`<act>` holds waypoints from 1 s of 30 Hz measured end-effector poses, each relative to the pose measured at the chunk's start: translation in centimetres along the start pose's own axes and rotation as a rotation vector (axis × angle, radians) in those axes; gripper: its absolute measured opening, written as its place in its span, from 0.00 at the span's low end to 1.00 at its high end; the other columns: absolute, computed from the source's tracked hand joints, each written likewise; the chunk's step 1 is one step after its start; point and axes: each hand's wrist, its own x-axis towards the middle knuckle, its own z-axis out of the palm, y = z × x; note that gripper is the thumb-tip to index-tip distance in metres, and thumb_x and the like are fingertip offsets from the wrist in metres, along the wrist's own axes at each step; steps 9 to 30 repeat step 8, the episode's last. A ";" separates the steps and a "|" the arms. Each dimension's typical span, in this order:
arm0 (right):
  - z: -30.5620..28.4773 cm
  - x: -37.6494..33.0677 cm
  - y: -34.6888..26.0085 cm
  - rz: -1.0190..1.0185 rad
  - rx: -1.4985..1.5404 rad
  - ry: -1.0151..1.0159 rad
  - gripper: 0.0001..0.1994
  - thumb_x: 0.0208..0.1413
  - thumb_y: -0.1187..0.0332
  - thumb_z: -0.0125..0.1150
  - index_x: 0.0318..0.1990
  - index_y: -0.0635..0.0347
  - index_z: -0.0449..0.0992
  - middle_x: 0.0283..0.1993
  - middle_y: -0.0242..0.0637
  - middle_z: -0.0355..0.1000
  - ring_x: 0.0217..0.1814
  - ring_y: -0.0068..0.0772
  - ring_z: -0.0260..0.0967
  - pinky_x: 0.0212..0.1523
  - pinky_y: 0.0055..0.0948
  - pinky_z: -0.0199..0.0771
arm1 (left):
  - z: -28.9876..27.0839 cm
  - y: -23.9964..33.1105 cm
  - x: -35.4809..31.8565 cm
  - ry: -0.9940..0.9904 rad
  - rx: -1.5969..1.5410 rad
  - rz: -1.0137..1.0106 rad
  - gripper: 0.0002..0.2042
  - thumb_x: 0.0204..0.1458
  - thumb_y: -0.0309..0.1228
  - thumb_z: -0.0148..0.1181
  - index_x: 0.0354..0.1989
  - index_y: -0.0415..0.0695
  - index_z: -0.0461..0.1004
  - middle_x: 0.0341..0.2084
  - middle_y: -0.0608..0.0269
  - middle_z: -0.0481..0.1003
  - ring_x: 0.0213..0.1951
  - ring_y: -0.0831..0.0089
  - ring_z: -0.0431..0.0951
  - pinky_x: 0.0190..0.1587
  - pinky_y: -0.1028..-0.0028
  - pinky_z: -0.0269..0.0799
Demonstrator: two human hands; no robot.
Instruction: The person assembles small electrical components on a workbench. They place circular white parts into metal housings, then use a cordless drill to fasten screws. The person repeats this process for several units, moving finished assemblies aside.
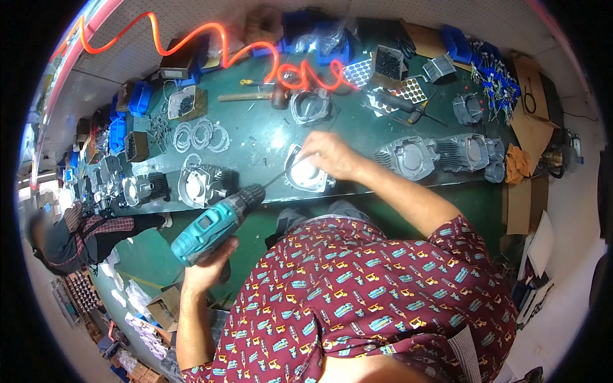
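Observation:
My left hand (pixel 209 265) grips the handle of a teal cordless drill (pixel 211 228). Its long thin bit (pixel 276 178) slants up and right over a round metal engine casting (pixel 305 173) at the bench's near edge. My right hand (pixel 331 155) is over that casting, fingers pinched together by the bit's tip; whatever they hold is too small to make out. Just beyond lies an open ring-shaped metal housing (pixel 310 107). A finned casting (pixel 408 158) sits right of my right hand, and another casting (pixel 196 185) is left of the drill's chuck.
A hammer (pixel 246 97), thin ring gaskets (pixel 201 135) and a box of dark screws (pixel 185 103) lie across the green bench (pixel 255 150). An orange coiled hose (pixel 217 29) hangs above. A power screwdriver (pixel 393 101) is at the back right. Another person (pixel 76 239) is at far left.

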 end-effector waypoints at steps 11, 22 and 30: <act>4.6 0.3 0.6 0.416 -0.145 -0.095 0.18 0.56 0.73 0.55 0.55 0.58 0.78 0.51 0.52 0.79 0.56 0.50 0.76 0.56 0.44 0.76 | 1.6 3.1 2.6 -0.134 0.538 0.067 0.15 0.50 0.33 0.73 0.45 0.43 0.81 0.32 0.59 0.85 0.34 0.59 0.86 0.37 0.66 0.78; 4.6 0.3 0.6 0.416 -0.145 -0.095 0.18 0.56 0.73 0.55 0.55 0.58 0.78 0.51 0.52 0.79 0.56 0.50 0.76 0.56 0.44 0.76 | 1.6 3.1 2.6 -0.134 0.538 0.067 0.15 0.50 0.33 0.73 0.45 0.43 0.81 0.32 0.59 0.85 0.34 0.59 0.86 0.37 0.66 0.78; 4.6 0.3 0.6 0.416 -0.145 -0.095 0.18 0.56 0.73 0.55 0.55 0.58 0.78 0.51 0.52 0.79 0.56 0.50 0.76 0.56 0.44 0.76 | 1.6 3.1 2.6 -0.134 0.538 0.067 0.15 0.50 0.33 0.73 0.45 0.43 0.81 0.32 0.59 0.85 0.34 0.59 0.86 0.37 0.66 0.78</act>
